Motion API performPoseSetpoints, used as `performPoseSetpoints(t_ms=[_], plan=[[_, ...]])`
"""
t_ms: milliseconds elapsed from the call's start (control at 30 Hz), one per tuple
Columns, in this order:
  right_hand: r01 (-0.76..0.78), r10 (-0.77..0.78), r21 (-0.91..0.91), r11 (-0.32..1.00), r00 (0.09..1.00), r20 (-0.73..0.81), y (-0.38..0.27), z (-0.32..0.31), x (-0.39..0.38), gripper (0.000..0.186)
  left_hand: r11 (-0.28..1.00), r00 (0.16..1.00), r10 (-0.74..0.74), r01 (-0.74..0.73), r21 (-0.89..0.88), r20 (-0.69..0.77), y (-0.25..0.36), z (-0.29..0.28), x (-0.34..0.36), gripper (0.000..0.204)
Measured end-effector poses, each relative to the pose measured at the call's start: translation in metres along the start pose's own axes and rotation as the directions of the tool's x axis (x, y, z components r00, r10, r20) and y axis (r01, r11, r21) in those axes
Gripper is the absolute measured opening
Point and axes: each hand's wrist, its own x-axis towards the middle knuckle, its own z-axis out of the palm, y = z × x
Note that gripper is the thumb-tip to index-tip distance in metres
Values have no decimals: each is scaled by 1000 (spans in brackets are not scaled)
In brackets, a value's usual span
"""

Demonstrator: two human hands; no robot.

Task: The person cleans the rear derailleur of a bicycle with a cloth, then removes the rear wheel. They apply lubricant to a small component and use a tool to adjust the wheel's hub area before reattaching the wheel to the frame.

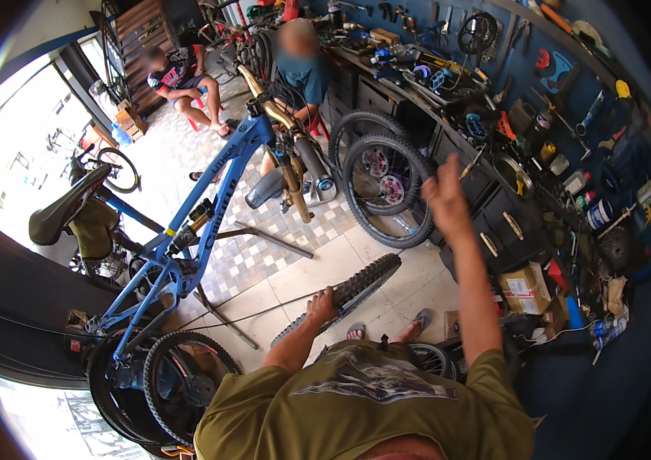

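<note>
A bicycle wheel with a knobby black tyre (371,277) stands upright in front of my body, seen nearly edge-on. My left hand (322,306) is closed over the top of its tyre. Stretched forward, my right hand (448,201) has its fingers extended and holds nothing I can see. Closest to it are two more bicycle wheels (415,230) with pink-red brake discs, leaning by the dark cabinets. It appears in front of the nearer wheel's right edge; whether it touches the tyre I cannot tell. My own legs and shirt hide the lower part of the held wheel.
A blue bicycle frame (222,165) without a front wheel is held up at left, with stand legs (279,241) on the floor. More wheels (187,376) lean at lower left. A cluttered workbench (494,146) runs along the right wall. Two people (179,80) sit at the back.
</note>
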Motion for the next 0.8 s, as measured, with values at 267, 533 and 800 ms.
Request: performPoseSetpoints(t_ms=[267,533,800], plan=[[-37,275,-305,952,544,793,-29,-15,35,36,999,999,-35,35,5,37,-10,4,-13,72],[-296,-96,300,907,549,830,-6,223,-120,126,998,999,49,-50,-32,-14,12,13,-6,66],[214,-143,-401,891,969,200,68,15,10,93,999,999,31,-31,22,-4,-8,18,-24,70]])
